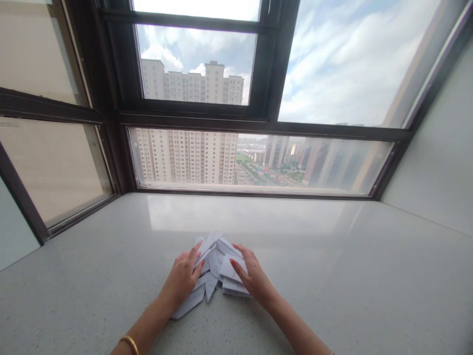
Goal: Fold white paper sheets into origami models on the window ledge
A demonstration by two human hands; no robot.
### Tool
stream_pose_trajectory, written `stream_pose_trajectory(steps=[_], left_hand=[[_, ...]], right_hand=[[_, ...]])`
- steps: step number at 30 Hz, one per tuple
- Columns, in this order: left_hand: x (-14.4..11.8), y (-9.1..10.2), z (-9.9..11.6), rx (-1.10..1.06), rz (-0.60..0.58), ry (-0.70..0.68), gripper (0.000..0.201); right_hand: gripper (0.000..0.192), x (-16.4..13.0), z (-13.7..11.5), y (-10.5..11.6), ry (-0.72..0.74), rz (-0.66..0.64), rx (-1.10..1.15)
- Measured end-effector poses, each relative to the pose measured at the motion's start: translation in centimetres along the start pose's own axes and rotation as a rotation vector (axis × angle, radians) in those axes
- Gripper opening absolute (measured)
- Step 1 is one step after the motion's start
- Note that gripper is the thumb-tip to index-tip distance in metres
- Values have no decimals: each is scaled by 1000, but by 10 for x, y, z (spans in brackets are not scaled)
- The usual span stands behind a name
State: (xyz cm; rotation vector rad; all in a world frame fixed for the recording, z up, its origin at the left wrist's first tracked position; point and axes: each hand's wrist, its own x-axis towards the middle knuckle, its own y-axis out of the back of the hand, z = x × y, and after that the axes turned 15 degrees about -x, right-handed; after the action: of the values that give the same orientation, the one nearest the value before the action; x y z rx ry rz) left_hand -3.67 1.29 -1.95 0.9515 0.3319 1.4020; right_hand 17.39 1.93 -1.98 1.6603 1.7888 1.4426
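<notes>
A loose heap of folded white paper pieces (213, 264) lies on the pale sill in front of me, some with pointed ends and overlapping at angles. My left hand (185, 273) is closed around the left side of the heap, its thumb and fingers on the paper. On the other side, my right hand (254, 276) curls over a small stack of folded paper (232, 271), thumb on top. The undersides of both hands and the lower fingers are hidden. One long folded piece (190, 303) sticks out below my left hand.
The speckled, glossy sill (314, 256) spreads around the heap. Dark window frames (199, 118) rise behind it, with tall buildings outside. A white wall (439, 148) bounds the right side. A gold bangle (130, 343) circles my left wrist.
</notes>
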Motion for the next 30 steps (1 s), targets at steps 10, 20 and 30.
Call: stream_pose_trajectory(steps=[10, 20, 30], left_hand=[[2, -1, -10, 104, 51, 53, 36], [1, 8, -4, 226, -6, 213, 42], [-1, 9, 6, -36, 281, -158, 34]], right_hand=[[69, -4, 7, -4, 22, -133, -42], [35, 1, 5, 0, 14, 12, 91], [29, 3, 6, 1, -51, 119, -10]])
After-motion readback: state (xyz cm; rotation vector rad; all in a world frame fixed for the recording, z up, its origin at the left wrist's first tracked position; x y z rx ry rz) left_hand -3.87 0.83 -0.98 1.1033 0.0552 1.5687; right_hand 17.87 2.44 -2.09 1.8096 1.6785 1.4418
